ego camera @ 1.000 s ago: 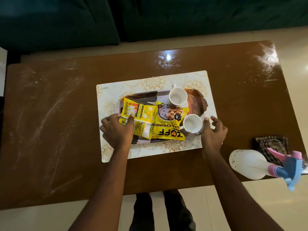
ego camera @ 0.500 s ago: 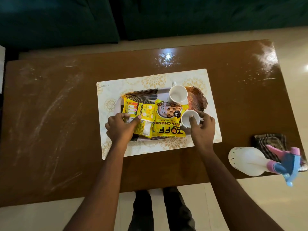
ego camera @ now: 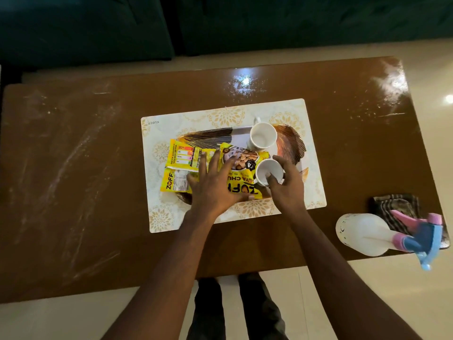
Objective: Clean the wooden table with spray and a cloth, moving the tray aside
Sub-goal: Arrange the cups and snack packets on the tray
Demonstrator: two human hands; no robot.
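Note:
A dusty brown wooden table [ego camera: 73, 168] fills the view. At its middle lies a white patterned placemat [ego camera: 157, 217] with a feather-patterned tray [ego camera: 291, 141] on it. The tray carries yellow snack packets [ego camera: 183, 155] and two white mugs, the far mug [ego camera: 262, 136] and the near mug [ego camera: 267, 170]. My left hand [ego camera: 213, 185] lies flat with spread fingers on the packets. My right hand [ego camera: 286, 185] grips the near mug, a finger inside its rim. A white spray bottle [ego camera: 367, 234] with a pink and blue trigger lies at the right front edge, beside a dark striped cloth [ego camera: 394, 204].
A dark green sofa [ego camera: 220, 23] stands beyond the table's far edge. Pale tiled floor [ego camera: 367, 303] surrounds the table, and my legs [ego camera: 235, 307] stand at its near edge. White dust streaks cover the left half of the tabletop.
My left hand has slid from the tray's left edge onto the packets. My right hand has moved from the tray's right side onto the near mug and closed on it.

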